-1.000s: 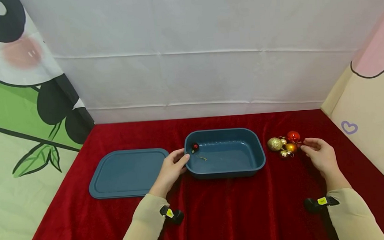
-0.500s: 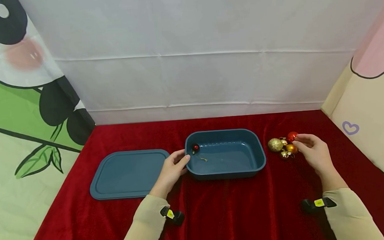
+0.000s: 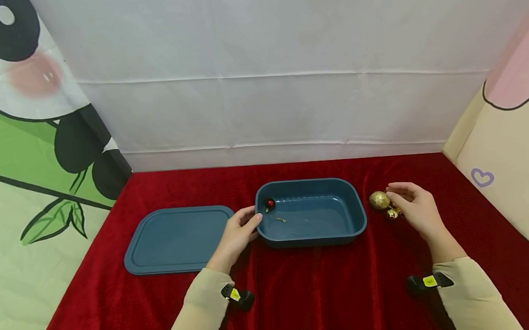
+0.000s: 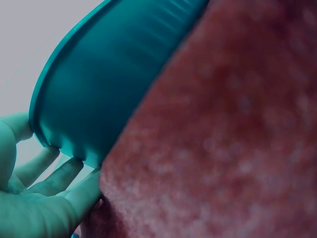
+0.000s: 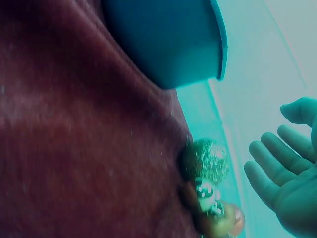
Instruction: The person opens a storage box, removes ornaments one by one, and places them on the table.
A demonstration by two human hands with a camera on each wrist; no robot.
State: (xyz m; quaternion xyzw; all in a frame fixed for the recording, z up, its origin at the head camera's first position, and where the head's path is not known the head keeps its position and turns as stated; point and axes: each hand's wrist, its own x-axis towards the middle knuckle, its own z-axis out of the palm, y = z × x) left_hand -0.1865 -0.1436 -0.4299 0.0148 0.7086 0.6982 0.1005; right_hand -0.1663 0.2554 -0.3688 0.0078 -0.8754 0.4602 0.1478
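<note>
My left hand (image 3: 236, 234) grips the left end of a blue rectangular container (image 3: 312, 242), thumb at the rim and fingers against the outer wall in the left wrist view. Inside it, near the left end, lies a small dark red bauble (image 3: 270, 203) with a gold string. My right hand (image 3: 416, 211) hovers over a cluster of baubles at the right, its fingers extended and apart from them in the right wrist view. A glittery gold bauble (image 3: 379, 200) and a small shiny gold bauble (image 3: 392, 214) show beside the fingertips; the hand hides the others in the head view.
A flat blue lid (image 3: 178, 241) lies left of the container, partly behind the left forearm. Red velvet cloth (image 3: 318, 293) covers the table. A white sheet (image 3: 261, 109) hangs behind it, and printed fabric (image 3: 510, 170) flanks both sides.
My right hand has moved left from beside the baubles to over them, covering the red and orange ones. The left hand and the container have stayed in place.
</note>
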